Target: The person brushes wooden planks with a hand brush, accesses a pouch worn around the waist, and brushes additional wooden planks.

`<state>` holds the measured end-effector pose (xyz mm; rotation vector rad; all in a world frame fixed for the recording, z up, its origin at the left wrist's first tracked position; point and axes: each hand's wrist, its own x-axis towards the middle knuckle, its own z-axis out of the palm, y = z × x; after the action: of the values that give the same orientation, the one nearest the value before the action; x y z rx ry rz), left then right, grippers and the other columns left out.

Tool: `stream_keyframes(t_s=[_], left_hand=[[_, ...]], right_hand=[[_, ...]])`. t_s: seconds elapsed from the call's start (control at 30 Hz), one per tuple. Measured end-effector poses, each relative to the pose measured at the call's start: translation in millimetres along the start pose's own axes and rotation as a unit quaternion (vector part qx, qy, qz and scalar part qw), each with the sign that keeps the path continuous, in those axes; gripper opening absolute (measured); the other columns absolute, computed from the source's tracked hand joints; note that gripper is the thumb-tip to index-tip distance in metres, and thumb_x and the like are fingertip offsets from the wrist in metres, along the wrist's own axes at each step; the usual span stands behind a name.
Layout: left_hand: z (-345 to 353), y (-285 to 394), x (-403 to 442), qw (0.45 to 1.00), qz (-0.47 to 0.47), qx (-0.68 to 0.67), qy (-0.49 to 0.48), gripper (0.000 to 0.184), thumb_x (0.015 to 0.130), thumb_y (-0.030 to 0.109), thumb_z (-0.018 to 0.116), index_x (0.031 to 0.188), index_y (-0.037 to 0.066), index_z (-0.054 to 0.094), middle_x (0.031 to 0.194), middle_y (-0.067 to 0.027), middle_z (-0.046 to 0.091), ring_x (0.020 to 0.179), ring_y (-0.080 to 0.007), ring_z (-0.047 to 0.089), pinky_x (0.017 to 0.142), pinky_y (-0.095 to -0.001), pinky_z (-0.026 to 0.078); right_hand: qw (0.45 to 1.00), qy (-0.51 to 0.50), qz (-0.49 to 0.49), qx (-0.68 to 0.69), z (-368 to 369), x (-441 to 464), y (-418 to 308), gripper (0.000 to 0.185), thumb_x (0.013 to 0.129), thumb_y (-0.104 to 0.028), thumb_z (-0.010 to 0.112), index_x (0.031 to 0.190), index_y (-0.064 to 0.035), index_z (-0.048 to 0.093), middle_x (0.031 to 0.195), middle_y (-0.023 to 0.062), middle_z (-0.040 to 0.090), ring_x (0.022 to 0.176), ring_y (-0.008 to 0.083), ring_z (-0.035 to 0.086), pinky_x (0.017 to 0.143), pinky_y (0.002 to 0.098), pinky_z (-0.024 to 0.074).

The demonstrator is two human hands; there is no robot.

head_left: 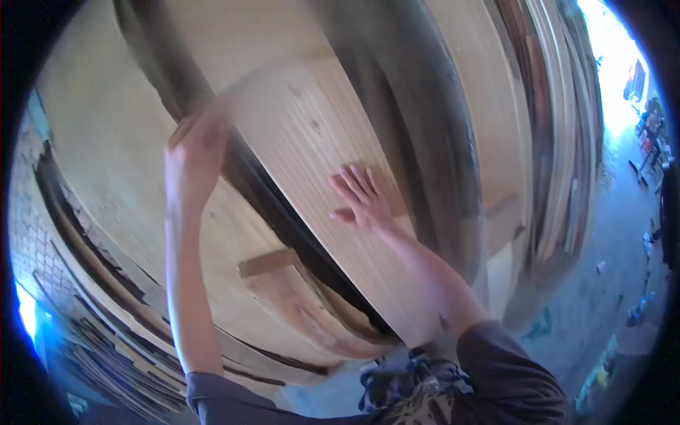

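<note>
- The right hand (363, 202) lies against the face of a long pale plank (312, 159); its fingers are spread apart and are not closed around anything.
- The left hand (202, 138) is at the left edge of this plank, higher than the right hand; it is blurred, so I cannot tell if its fingers grip the edge.
- The plank is therefore under the right hand and just beside the left one, and it is tilted.
- To the left of the left hand there is a wide pale panel (99, 156).
- Below the left hand, between the two forearms, a short reddish wood piece (294, 297) is in front of this panel.
- To the right of the right hand there is a dark blurred board (428, 106), and farther right many long boards (556, 134) stand close together.
</note>
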<state>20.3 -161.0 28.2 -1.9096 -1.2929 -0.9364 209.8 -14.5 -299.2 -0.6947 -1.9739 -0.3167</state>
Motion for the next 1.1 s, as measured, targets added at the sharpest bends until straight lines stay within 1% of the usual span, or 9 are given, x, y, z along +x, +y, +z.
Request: stream_keyframes(t_s=[0.1, 0.27, 0.43, 0.47, 0.7, 0.83, 0.93, 1.03, 1.1], left_hand=[[29.5, -21.8, 44.2, 0.982, 0.144, 0.096, 0.075, 0.025, 0.093, 0.000, 0.071, 0.115, 0.012, 0.074, 0.122, -0.0076, 0.075, 0.098, -0.0255, 0.075, 0.078, -0.0372, 0.059], [87.3, -11.5, -4.2, 0.991, 0.102, 0.068, -0.051, 0.036, 0.083, -0.004, 0.064, 0.113, 0.013, 0.071, 0.103, -0.0134, 0.074, 0.080, -0.0360, 0.072, 0.074, -0.0457, 0.060], [98.2, 25.1, -94.2, 0.979, 0.173, 0.043, -0.099, 0.038, 0.071, -0.001, 0.073, 0.107, 0.014, 0.069, 0.114, -0.0070, 0.073, 0.066, -0.0220, 0.068, 0.062, -0.0371, 0.057], [98.2, 31.2, -102.2, 0.983, 0.159, 0.005, -0.090, 0.039, 0.071, 0.000, 0.074, 0.108, 0.014, 0.069, 0.112, -0.0083, 0.074, 0.068, -0.0228, 0.069, 0.063, -0.0374, 0.058], [111.8, 67.7, -149.0, 0.925, -0.115, -0.182, -0.314, 0.022, 0.091, 0.012, 0.077, 0.112, 0.007, 0.073, 0.097, -0.0133, 0.078, 0.071, -0.0253, 0.074, 0.066, -0.0369, 0.059], [90.4, 48.4, -99.9, 0.911, -0.175, -0.206, -0.312, 0.017, 0.096, 0.019, 0.074, 0.107, 0.007, 0.076, 0.083, -0.0127, 0.076, 0.066, -0.0198, 0.072, 0.065, -0.0341, 0.057], [71.9, -0.3, -41.8, 0.962, -0.148, -0.077, -0.214, 0.021, 0.099, 0.024, 0.070, 0.108, 0.006, 0.077, 0.083, -0.0088, 0.078, 0.069, -0.0162, 0.072, 0.067, -0.0339, 0.057], [39.2, -6.7, 26.2, 0.988, -0.128, -0.057, -0.060, 0.017, 0.099, 0.013, 0.069, 0.114, 0.008, 0.076, 0.092, -0.0111, 0.078, 0.076, -0.0151, 0.073, 0.069, -0.0298, 0.056], [40.5, -16.5, 42.0, 0.998, -0.050, -0.030, 0.031, 0.022, 0.097, 0.007, 0.069, 0.118, 0.009, 0.074, 0.097, -0.0137, 0.077, 0.080, -0.0213, 0.075, 0.071, -0.0323, 0.057]], right_hand=[[1.000, -0.005, 0.000, -0.013, 0.9, 1.2, 1.5, 0.081, 0.098, -0.072, 0.044, 0.162, -0.0231, 0.037, 0.169, 0.0056, 0.032, 0.158, 0.0276, 0.024, 0.130, 0.0546, 0.0085], [1.000, -0.008, 0.004, 0.009, 4.2, -1.9, 4.5, 0.080, 0.096, -0.069, 0.053, 0.159, -0.0212, 0.043, 0.166, 0.0067, 0.036, 0.156, 0.0277, 0.028, 0.129, 0.0536, 0.0119], [0.999, 0.018, 0.006, 0.029, 1.0, -2.3, 4.3, 0.089, 0.091, -0.064, 0.064, 0.152, -0.0027, 0.047, 0.160, 0.0137, 0.045, 0.152, 0.0306, 0.037, 0.127, 0.0547, 0.0189], [0.999, 0.030, 0.003, 0.029, -0.9, -1.3, 5.1, 0.093, 0.091, -0.064, 0.065, 0.150, 0.0060, 0.046, 0.157, 0.0182, 0.047, 0.150, 0.0326, 0.040, 0.126, 0.0552, 0.0206], [0.998, -0.036, -0.007, 0.053, -13.2, -3.9, 10.8, 0.103, 0.088, -0.067, 0.066, 0.157, 0.0020, 0.034, 0.163, 0.0171, 0.040, 0.153, 0.0302, 0.034, 0.128, 0.0506, 0.0169], [0.983, 0.019, 0.035, 0.179, 3.5, -29.6, 13.6, 0.112, 0.084, -0.074, 0.066, 0.159, 0.0013, 0.031, 0.165, 0.0159, 0.036, 0.157, 0.0286, 0.026, 0.129, 0.0552, 0.0125], [1.000, 0.007, -0.008, 0.012, -11.3, -34.5, 18.4, 0.113, 0.084, -0.080, 0.060, 0.158, 0.0010, 0.036, 0.165, 0.0141, 0.037, 0.157, 0.0271, 0.026, 0.129, 0.0561, 0.0119], [0.999, 0.022, -0.008, -0.044, -11.0, -32.0, 15.6, 0.112, 0.078, -0.086, 0.060, 0.144, 0.0036, 0.055, 0.155, 0.0148, 0.052, 0.150, 0.0285, 0.042, 0.124, 0.0584, 0.0261], [1.000, 0.015, -0.002, -0.022, -5.8, -32.7, 17.2, 0.111, 0.083, -0.086, 0.054, 0.152, 0.0014, 0.047, 0.161, 0.0130, 0.043, 0.154, 0.0269, 0.033, 0.127, 0.0555, 0.0172]])
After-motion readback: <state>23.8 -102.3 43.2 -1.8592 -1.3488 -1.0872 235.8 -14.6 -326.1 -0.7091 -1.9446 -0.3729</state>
